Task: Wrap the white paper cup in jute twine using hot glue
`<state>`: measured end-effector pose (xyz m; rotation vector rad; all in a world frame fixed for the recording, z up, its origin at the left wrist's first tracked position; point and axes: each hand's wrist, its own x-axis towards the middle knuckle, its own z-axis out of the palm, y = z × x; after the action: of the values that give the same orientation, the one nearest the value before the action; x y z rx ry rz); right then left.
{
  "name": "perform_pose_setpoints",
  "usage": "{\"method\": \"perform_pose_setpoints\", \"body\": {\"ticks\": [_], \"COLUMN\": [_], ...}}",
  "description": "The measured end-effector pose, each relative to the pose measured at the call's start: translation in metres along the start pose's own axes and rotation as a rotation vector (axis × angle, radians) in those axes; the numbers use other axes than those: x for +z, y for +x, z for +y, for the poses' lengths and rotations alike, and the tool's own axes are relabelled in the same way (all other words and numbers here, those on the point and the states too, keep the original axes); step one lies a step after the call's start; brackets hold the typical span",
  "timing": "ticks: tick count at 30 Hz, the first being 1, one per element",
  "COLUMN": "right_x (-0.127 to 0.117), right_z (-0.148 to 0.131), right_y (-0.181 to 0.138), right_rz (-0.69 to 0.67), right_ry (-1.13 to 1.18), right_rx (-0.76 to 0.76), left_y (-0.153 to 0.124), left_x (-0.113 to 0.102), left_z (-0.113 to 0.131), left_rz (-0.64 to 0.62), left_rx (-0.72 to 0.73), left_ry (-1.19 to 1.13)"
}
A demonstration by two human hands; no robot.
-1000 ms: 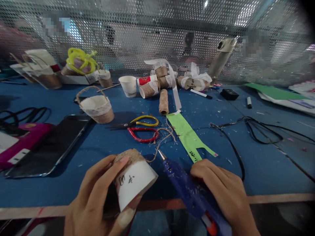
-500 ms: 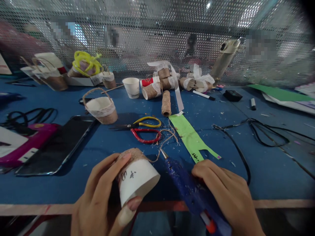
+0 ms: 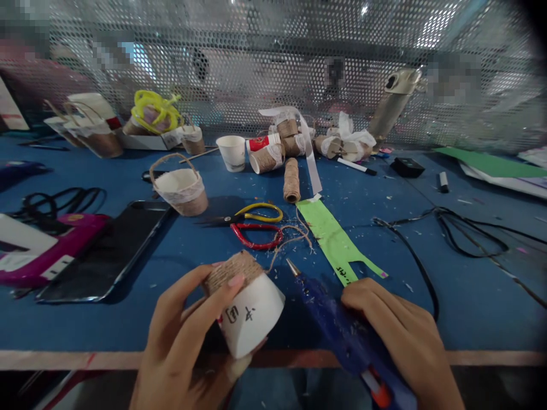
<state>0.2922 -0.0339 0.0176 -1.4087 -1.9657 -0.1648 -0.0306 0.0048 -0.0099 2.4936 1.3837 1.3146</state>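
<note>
My left hand [image 3: 192, 336] is closed around a paper cup [image 3: 256, 313] tilted on its side, its mouth facing down and right. Brown twine wraps the base end, and dark handwriting marks the white part. My right hand [image 3: 397, 330] grips a blue hot glue gun [image 3: 333, 319], whose metal nozzle points up and left, a little apart from the cup. From the cup a loose strand of twine [image 3: 294, 238] runs back toward the twine spool [image 3: 291, 181]. Yellow-and-red-handled scissors [image 3: 256, 225] lie behind the cup. Beside the glue gun is a green paper strip [image 3: 331, 239].
A small twine-wrapped basket [image 3: 183, 191] stands behind a dark phone [image 3: 106, 250] on the left. More wrapped cups [image 3: 267, 156] and a white paper cup [image 3: 231, 152] line the back near a perforated metal screen [image 3: 256, 74]. A black cable [image 3: 414, 267] curls at right.
The cup has turned in my left hand and shifted slightly right, showing more of its twine-wrapped base. The glue gun has moved slightly right along with the whole view.
</note>
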Motion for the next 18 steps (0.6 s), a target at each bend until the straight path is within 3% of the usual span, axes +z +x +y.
{"method": "perform_pose_setpoints", "body": {"ticks": [3, 8, 13, 18], "right_x": [-0.002, -0.011, -0.013, -0.016], "right_z": [0.000, 0.003, 0.001, -0.003], "right_y": [-0.002, 0.008, 0.015, 0.015], "right_rz": [0.000, -0.040, -0.037, -0.029], "right_ry": [0.011, 0.056, 0.032, 0.003], "right_rx": [-0.012, -0.142, -0.143, -0.176], "left_y": [0.003, 0.008, 0.007, 0.008], "left_x": [0.001, 0.007, 0.007, 0.005], "left_z": [0.010, 0.028, 0.013, 0.004], "left_rz": [0.000, 0.065, 0.013, 0.010], "left_rx": [0.046, -0.039, -0.024, -0.019], "left_ry": [-0.019, -0.140, -0.271, -0.212]}}
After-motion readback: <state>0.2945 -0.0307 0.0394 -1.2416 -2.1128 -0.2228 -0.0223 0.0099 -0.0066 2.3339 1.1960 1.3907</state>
